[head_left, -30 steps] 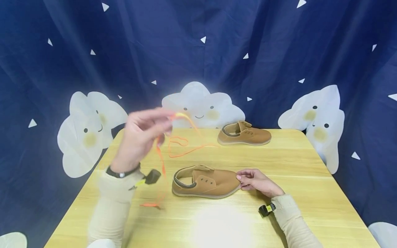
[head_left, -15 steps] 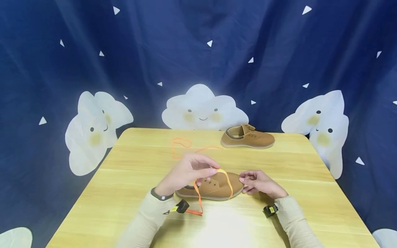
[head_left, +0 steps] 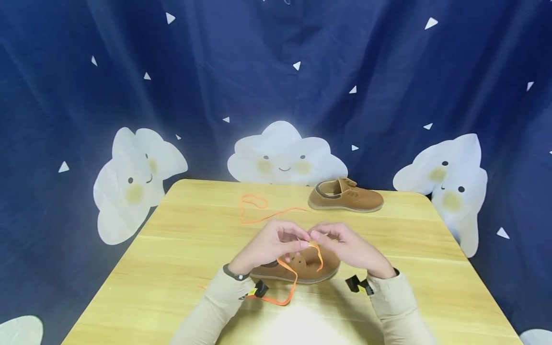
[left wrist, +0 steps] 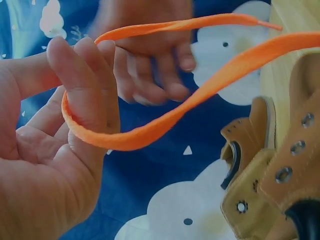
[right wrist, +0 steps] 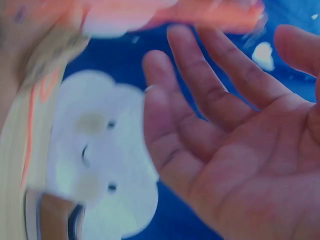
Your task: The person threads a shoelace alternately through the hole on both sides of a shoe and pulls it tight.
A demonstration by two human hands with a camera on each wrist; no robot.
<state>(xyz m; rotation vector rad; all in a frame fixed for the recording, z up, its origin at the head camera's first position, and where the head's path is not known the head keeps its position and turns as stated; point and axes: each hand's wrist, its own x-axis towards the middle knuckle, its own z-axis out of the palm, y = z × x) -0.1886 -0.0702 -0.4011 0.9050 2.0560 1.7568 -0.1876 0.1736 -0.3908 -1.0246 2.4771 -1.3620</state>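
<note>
An orange shoelace (head_left: 295, 282) is pinched between the thumb and fingers of my left hand (head_left: 269, 244), above a tan shoe (head_left: 319, 272). One short end hangs over the shoe's front; the rest trails down to the table. In the left wrist view the shoelace (left wrist: 145, 140) loops round the fingers, and the shoe's eyelet flap (left wrist: 295, 150) has bare eyelets. My right hand (head_left: 353, 249) is close beside the left fingertips. From the right wrist, this hand (right wrist: 235, 135) shows spread, loosely bent fingers with nothing between them. Both hands cover part of the shoe.
A second tan shoe (head_left: 347, 197) stands at the back of the wooden table (head_left: 172, 230). Left of it lies another orange lace (head_left: 276, 215) in a loose loop. A dark blue curtain (head_left: 258, 57) with cloud prints hangs behind the table.
My left hand has come down and to the right with the shoelace, over the near shoe. My right hand has left the shoe's toe and risen toward the left fingertips.
</note>
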